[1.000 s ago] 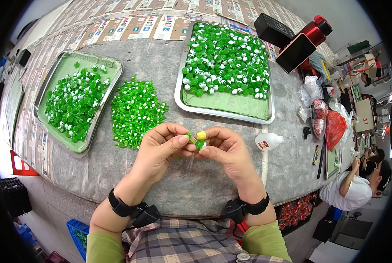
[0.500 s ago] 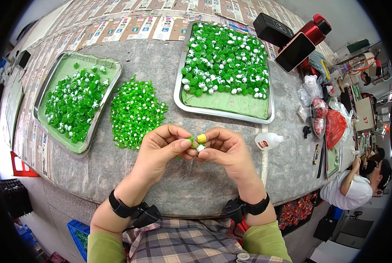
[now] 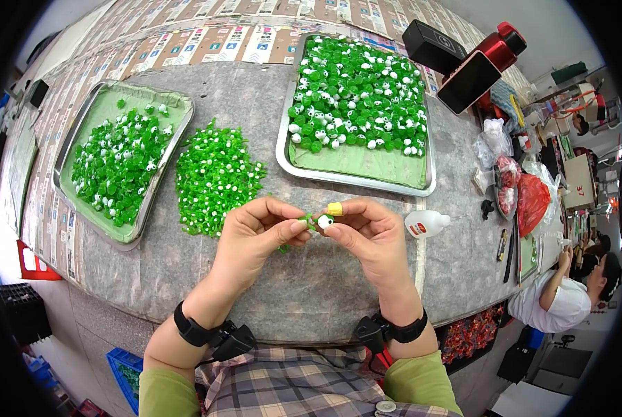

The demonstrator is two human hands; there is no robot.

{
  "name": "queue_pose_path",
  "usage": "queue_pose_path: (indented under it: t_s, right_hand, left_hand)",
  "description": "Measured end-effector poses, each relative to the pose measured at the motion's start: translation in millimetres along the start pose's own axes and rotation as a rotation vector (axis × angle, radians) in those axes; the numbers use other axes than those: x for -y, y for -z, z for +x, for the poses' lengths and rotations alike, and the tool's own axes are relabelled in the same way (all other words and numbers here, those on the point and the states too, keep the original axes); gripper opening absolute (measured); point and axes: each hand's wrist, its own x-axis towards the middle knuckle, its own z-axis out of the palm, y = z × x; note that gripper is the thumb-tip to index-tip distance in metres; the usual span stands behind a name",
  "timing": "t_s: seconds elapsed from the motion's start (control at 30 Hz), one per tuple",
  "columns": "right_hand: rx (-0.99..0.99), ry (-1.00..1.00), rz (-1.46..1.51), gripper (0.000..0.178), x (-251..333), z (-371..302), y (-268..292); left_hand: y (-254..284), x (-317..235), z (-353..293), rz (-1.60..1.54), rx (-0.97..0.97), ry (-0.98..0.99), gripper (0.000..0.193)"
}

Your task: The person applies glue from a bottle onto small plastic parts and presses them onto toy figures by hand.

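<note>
1. A small assembly workshop: metal trays (image 3: 356, 174) of green plastic pieces fill a grey felt-covered workbench (image 3: 311, 278).
2. Right of the workbench, another seated worker (image 3: 558, 302) (at a cluttered table).
3. Below it, stacked blue crates (image 3: 123, 365).

A grey cloth-covered bench (image 3: 255, 111) is standing in even daylight; blue crates (image 3: 125, 361) are sitting on the floor below its near edge; a seated person (image 3: 558, 306) is working past its right edge.

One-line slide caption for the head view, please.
Both hands, left hand and right hand, pinch a small green plastic piece with a white eye above the grey table.
</note>
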Motion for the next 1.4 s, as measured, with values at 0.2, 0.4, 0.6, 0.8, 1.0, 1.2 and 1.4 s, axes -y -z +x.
queue_pose_path:
  t_s: [0.2,0.4,0.6,0.8,1.0,1.2,1.4]
  right_hand:
    - [-0.014,0.041,-0.054,0.019,0.9,-1.0,-1.8]
    - [-0.006,0.058,-0.117,0.017,0.8,-1.5,-2.2]
    - [0.015,-0.07,-0.05,0.016,0.7,-0.5,0.4]
    - [-0.004,0.053,-0.336,0.017,3.8,-2.4,-0.8]
    - [0.01,-0.018,-0.129,0.017,5.1,-3.4,2.7]
    - [0.035,-0.021,-0.06,0.016,5.2,-2.9,1.4]
    - [0.026,-0.028,-0.079,0.016,0.7,-4.0,0.0]
  left_hand:
    - [-1.8,1.0,-0.3,0.076,0.002,-0.008,0.01]
    - [-4.0,1.9,-2.9,0.149,-0.041,-0.044,0.008]
    - [-1.7,1.7,-3.8,0.602,-0.011,-0.338,0.009]
    - [-6.7,-0.2,-4.6,0.416,-0.069,-0.203,0.009]
    - [-4.6,1.5,-4.0,0.545,0.001,-0.334,0.009]
    - [-4.0,1.5,-4.5,0.547,-0.018,-0.359,0.009]
    - [-6.5,-2.2,-4.2,0.812,0.005,-0.549,0.012]
